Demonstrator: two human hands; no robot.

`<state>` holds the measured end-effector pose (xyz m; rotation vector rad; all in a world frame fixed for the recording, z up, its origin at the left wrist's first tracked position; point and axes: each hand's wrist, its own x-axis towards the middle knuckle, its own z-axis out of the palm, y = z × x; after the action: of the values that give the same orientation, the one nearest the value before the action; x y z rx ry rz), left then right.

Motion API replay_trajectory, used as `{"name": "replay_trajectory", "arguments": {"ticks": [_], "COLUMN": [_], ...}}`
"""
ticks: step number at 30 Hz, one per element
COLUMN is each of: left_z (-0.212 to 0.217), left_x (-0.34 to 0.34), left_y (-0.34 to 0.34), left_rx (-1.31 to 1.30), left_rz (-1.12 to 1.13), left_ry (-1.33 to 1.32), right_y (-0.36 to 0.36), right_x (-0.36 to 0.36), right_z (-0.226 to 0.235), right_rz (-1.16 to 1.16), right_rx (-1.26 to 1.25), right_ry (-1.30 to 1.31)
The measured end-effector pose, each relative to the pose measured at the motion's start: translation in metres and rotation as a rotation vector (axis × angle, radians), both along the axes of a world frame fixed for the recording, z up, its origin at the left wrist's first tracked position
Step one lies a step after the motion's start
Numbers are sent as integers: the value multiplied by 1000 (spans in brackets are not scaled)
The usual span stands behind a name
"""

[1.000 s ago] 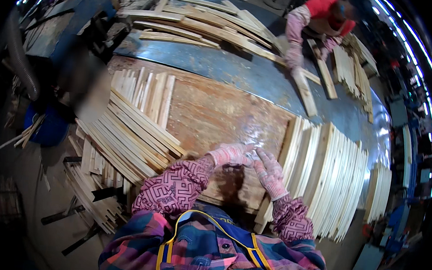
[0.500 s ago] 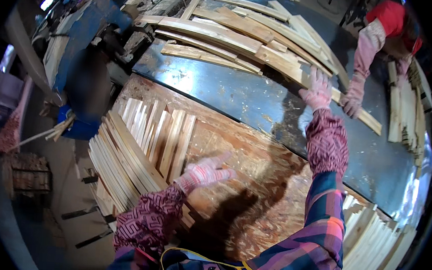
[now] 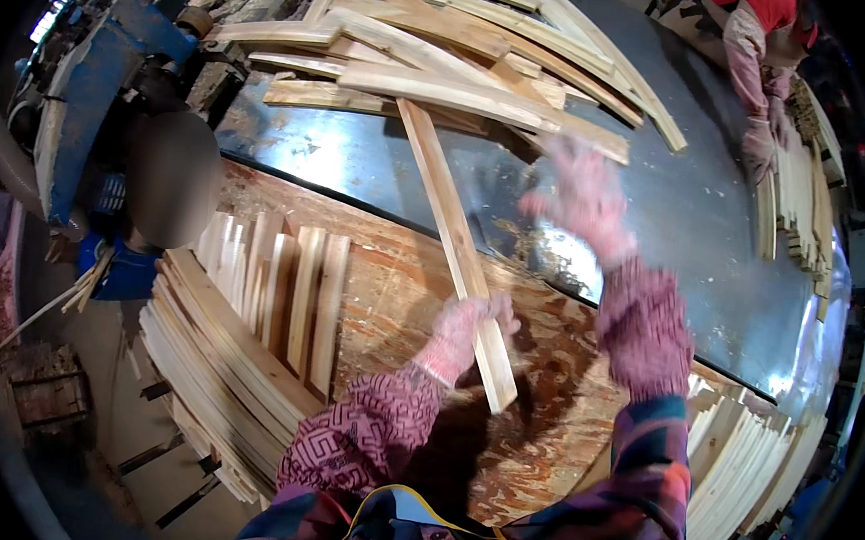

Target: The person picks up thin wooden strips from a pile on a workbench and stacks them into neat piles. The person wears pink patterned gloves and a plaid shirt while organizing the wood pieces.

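My gloved left hand [image 3: 468,335] is closed around a narrow wooden strip [image 3: 444,201] near its lower end. The strip slants up and away from me, its far end by the front of a loose pile of strips. Blurred by motion, my gloved right hand [image 3: 586,195] hovers at the right end of that pile, thumb apart from the fingers, with nothing seen in it. Just beyond its fingertips lies the end of a pale wooden strip [image 3: 445,88] on top of the pile.
The pile rests on a blue-grey metal table [image 3: 693,278]; a plywood board [image 3: 380,296] is nearer me. Stacked strips stand at left [image 3: 218,325] and right [image 3: 740,462]. At the far right a co-worker's gloved hands [image 3: 762,143] touch another stack [image 3: 794,195]. Machinery [image 3: 115,77] stands at left.
My left hand has taken hold of a wooden strip, now angled across the plywood. My right hand has come off the pile and shifted left. The co-worker's hand has moved to the far-right stack.
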<state>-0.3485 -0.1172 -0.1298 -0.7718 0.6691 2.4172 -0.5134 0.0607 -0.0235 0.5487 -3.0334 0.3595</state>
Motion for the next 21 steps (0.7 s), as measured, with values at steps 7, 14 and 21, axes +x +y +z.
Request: {"name": "replay_trajectory", "arguments": {"ticks": [7, 14, 21], "left_z": [-19, -10, -16], "left_x": [64, 78, 131], "left_y": [-60, -71, -18], "left_rx": [245, 44, -648], "left_rz": [-5, 0, -72], "left_ry": [-10, -65, -28], "right_y": [-1, 19, 10], "right_x": [-107, 79, 347], "right_z": [-90, -23, -66], "right_rz": [-224, -342, -204], "right_rx": [333, -330, -609], "right_ry": [-221, -915, -1107]}}
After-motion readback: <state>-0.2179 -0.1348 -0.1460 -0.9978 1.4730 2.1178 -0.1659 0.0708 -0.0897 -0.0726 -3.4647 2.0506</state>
